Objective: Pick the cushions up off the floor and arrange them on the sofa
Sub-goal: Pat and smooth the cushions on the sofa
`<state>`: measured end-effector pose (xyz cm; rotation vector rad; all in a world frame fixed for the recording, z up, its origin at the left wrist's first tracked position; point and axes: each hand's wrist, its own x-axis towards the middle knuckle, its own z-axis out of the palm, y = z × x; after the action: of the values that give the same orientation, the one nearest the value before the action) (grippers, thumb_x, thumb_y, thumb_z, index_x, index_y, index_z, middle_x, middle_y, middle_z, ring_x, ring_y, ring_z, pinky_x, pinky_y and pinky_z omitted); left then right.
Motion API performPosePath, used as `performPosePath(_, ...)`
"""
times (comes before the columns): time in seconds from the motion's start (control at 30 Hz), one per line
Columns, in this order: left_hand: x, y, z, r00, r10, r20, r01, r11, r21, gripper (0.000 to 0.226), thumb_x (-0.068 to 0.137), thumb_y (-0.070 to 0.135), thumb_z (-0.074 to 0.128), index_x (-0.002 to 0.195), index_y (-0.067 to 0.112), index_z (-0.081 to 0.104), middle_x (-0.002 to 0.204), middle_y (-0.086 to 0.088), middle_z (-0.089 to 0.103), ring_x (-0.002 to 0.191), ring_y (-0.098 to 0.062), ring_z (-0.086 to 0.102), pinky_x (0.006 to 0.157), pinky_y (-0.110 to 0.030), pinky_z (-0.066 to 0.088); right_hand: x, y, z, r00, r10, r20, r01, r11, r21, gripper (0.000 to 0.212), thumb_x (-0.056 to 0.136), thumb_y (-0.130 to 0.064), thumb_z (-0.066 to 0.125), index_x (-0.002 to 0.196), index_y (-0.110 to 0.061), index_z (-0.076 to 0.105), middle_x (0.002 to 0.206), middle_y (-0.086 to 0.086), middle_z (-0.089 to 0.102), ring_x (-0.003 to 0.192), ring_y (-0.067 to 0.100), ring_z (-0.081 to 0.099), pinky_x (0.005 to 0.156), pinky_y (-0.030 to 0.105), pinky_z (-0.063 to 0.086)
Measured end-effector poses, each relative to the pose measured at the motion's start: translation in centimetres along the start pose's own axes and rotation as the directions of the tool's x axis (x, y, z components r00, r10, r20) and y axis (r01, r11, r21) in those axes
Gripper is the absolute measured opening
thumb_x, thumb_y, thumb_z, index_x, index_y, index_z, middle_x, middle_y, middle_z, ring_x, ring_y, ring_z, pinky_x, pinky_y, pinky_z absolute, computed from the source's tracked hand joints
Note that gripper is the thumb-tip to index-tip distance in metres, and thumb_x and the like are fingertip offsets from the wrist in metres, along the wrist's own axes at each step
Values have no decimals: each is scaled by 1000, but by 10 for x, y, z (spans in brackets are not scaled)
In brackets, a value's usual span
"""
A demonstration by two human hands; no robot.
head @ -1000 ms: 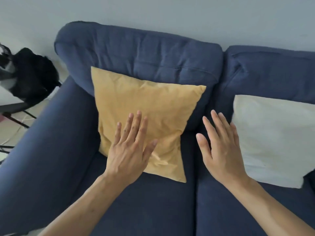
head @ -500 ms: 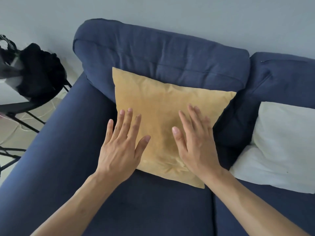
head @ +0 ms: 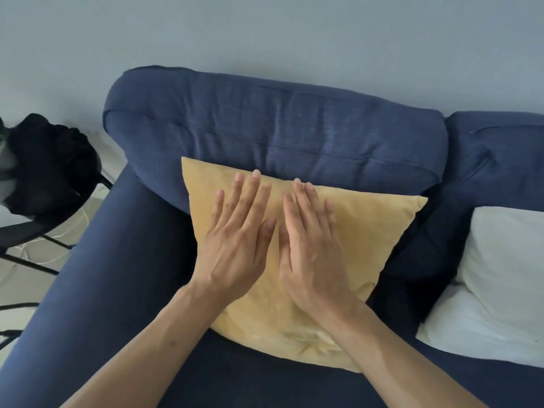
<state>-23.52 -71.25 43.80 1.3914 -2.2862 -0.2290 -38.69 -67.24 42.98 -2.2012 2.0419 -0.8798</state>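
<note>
Two bare arms are reaching in from the bottom of the view, over the front of the seat of a big dark blue cloth sofa [head: 123, 290]. The left hand [head: 235, 245] is lying flat with its fingers stretched out and a little apart, palm down on a soft square yellow cushion [head: 362, 240]. The right hand [head: 312, 254] is lying flat just beside it, fingers straight and close together, also palm down on the same cushion. The two hands are sitting side by side, with the thumbs almost touching in the middle, and neither one is gripping or pinching anything. The yellow cushion is sitting on the left seat of the sofa, leaning back with its top edge against the puffy blue back pillow [head: 279, 134]. Its bottom corner is looking a bit crumpled on the seat. To the right, a soft white cushion [head: 500, 275] is resting on the next seat, apart from the yellow one, leaning on the other blue back pillow [head: 500, 160]. Off to the left, past the sofa arm, a lumpy black bag [head: 50, 163] is sitting on a dark chair with thin black legs [head: 29, 234]. Behind it all, a plain pale grey wall [head: 265, 33] is filling the top of the view.
</note>
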Motion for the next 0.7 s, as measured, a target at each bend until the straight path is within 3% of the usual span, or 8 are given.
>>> performPosePath(0.13,19,-16,29,995,77,65,-76,997,-18,59,116,34,23,170,10,17,179,-2,15,166,-19,1,134,-52,7,4,10,28,999,40,28,-37,994,-107,60,115,-35,30,167,-5,39,177,15,32,169,28,18,136,61,13)
performPosePath(0.3,27,-64,61,977,127,171,-166,958,236,71,112,61,15,170,21,21,179,-1,11,166,-24,2,133,-56,7,-5,55,43,995,29,94,2,949,-314,66,118,-49,27,172,-11,30,181,13,22,170,29,14,137,58,8)
performPosePath(0.4,31,-98,58,981,72,178,-125,944,306,73,110,66,14,172,27,9,180,2,2,166,-21,-5,133,-54,3,-8,78,39,998,49,37,-31,922,-386,67,117,-53,30,172,-15,30,181,9,23,170,28,16,136,59,7)
performPosePath(0.5,34,-128,42,980,-14,199,-50,949,311,75,109,70,10,171,30,-3,179,5,-8,164,-17,-15,133,-55,0,-13,102,24,984,173,-35,-171,884,-435,69,117,-55,26,172,-15,30,181,8,24,170,27,13,135,63,9)
performPosePath(0.6,37,-141,18,978,-67,200,7,959,284,77,108,70,8,171,26,-1,179,3,-8,164,-17,-17,133,-55,-2,-17,106,4,950,300,-91,-309,850,-426,73,117,-56,20,172,-10,29,181,12,25,170,28,12,133,68,9)
performPosePath(0.7,44,-129,-4,986,-36,162,-2,972,233,77,111,63,8,171,17,6,180,-2,-4,165,-23,-13,133,-54,-2,-14,75,-3,961,244,-130,-275,891,-361,69,117,-48,27,170,-4,32,181,16,22,170,32,11,135,65,9)
